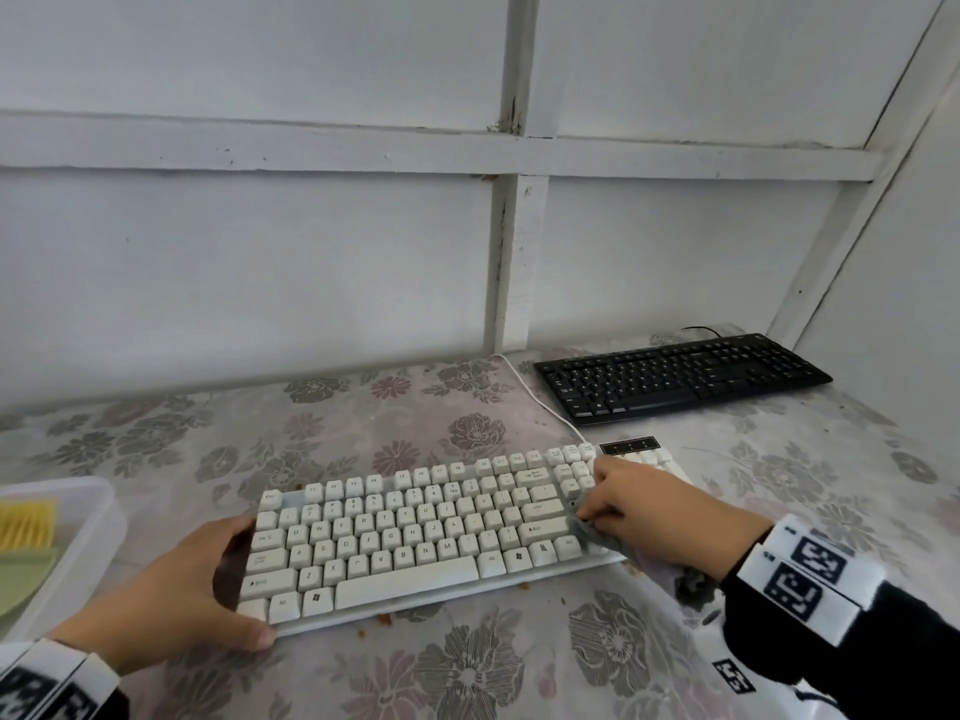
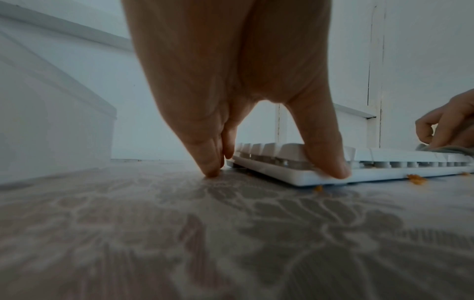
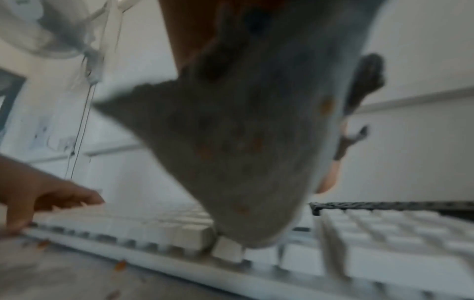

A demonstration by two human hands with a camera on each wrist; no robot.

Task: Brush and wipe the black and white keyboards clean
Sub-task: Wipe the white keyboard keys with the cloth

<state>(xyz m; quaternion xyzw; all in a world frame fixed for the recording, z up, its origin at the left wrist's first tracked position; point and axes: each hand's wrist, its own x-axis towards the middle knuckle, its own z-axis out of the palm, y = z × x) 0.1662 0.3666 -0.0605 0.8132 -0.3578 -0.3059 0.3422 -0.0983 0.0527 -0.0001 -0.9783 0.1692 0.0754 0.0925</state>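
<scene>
The white keyboard [image 1: 415, 532] lies slightly askew on the flowered table, in front of me. My left hand [image 1: 197, 579] braces its left end: the thumb presses the front rim [image 2: 336, 170], and straight fingers [image 2: 212, 168] rest on the table against the side. My right hand [image 1: 649, 517] grips a bunched grey cloth [image 1: 592, 535] and presses it on the keys at the right end. Orange specks show on the cloth [image 3: 243, 152], which touches a key of the white keyboard [image 3: 384, 239]. The black keyboard [image 1: 680, 376] sits untouched at the back right.
A clear plastic box [image 1: 78, 543] at the left edge holds a yellow brush [image 1: 28, 522] and a pale green item. Orange crumbs [image 2: 416, 179] lie along the white keyboard's front edge. Its white cable [image 1: 540, 402] runs back to the wall. White walls close the back and right.
</scene>
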